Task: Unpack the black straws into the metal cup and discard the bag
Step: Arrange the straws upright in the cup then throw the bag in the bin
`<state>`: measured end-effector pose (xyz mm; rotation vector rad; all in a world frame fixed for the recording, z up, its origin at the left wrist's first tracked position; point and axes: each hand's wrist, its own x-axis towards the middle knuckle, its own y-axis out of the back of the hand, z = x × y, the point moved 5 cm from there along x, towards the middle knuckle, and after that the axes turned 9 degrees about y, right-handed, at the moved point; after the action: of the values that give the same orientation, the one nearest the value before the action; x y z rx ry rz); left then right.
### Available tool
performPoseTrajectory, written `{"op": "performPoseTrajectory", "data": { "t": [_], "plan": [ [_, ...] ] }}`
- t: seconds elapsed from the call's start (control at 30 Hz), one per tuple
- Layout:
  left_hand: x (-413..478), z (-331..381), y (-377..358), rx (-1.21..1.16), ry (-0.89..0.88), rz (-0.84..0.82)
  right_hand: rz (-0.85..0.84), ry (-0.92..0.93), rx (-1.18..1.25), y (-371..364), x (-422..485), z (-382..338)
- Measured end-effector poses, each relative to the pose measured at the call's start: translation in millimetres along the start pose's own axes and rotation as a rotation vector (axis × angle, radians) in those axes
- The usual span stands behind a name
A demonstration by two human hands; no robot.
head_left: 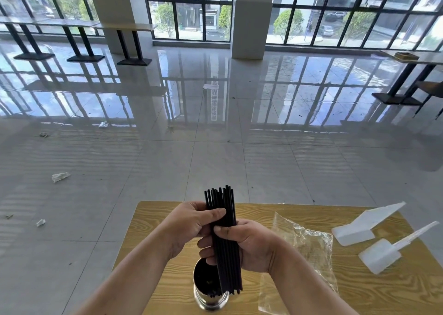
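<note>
Black straws point(229, 254) are out of the bag, held as one tight bundle right above the metal cup point(211, 301), near upright w/ the tops tipped slightly away from the person. Lower ends sit at the cup's mouth, toward its right rim. The cup's inside is dark, so can't tell if any ends are in yet.

Right hand point(251, 247) wraps the bundle's middle just above the cup, thumb across the front and fingers curled round the back. That looks like the main grasp, carrying the weight. Left hand point(189, 226) is higher up and left of the cup, thumb pressed over the front of the straws, fingers curled behind them. It's prob. there to keep the tops squared so the bundle doesn't fan out. A two-hand hold makes sense: thin, slick straws slide past each other if squeezed at one spot only.

Bag point(309, 245) lies slack on the table point(371, 295) just right of the cup. It's clear, crumpled plastic w/ nobody touching it, parked close for an easy grab later. Two white scoops point(366, 223) lie further right of the cup, beyond the bag, and aren't part of the job.

Step in hand, I'd say: lining the ends up w/ the cup opening before lowering. Approx halfway: unpacking done, drop-in and bag disposal left. Risk: the right-side ends catch or miss the rim, and a sideways nudge could tip the cup.
</note>
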<state>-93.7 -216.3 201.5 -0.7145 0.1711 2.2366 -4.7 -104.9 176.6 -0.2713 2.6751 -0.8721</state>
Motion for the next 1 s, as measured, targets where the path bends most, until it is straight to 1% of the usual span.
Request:
{"op": "performPoseTrajectory", "data": {
  "t": [0.2,0.47,1.0],
  "plan": [
    [2.4,0.0,-0.7,-0.006,-0.001,-0.011,0.009,-0.004,0.004,4.3,2.5,1.9],
    [5.7,0.1,4.4,0.076,0.012,-0.002,-0.001,0.011,0.048,7.5,3.2,5.1],
    [7.0,-2.5,-1.2,0.035,-0.008,0.061,0.021,0.028,0.089,4.1,0.6,7.3]
  ]
}}
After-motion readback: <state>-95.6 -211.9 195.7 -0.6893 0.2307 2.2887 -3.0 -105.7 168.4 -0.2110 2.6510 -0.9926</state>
